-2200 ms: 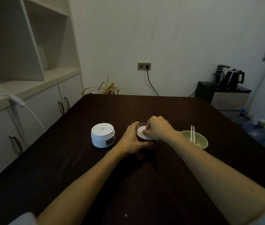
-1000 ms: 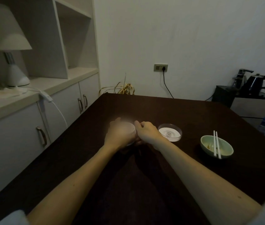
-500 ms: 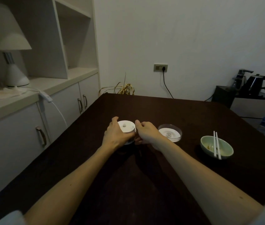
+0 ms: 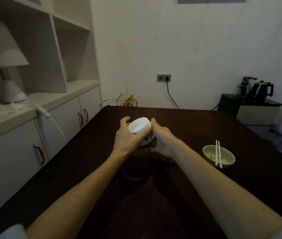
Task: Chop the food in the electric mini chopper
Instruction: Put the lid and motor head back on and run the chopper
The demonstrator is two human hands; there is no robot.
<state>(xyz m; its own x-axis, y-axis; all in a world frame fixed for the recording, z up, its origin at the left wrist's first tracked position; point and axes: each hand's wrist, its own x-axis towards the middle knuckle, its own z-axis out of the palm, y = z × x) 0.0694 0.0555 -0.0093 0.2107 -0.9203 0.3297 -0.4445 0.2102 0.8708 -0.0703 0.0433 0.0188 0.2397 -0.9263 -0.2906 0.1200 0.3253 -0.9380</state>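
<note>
Here the white motor unit [image 4: 139, 129] of the mini chopper sits tilted above the dark bench [image 4: 197, 128], gripped between both hands: the left hand [image 4: 125, 138] wraps its fingers [image 4: 145, 133] around the near-left side, thumb spread wide, while the right hand [image 4: 162, 138] clamps its curled fingers against the right side. To the right, well apart from the hands, a green bowl [image 4: 226, 161] stands on the bench with white chopsticks [image 4: 217, 153] laid across it.
</note>
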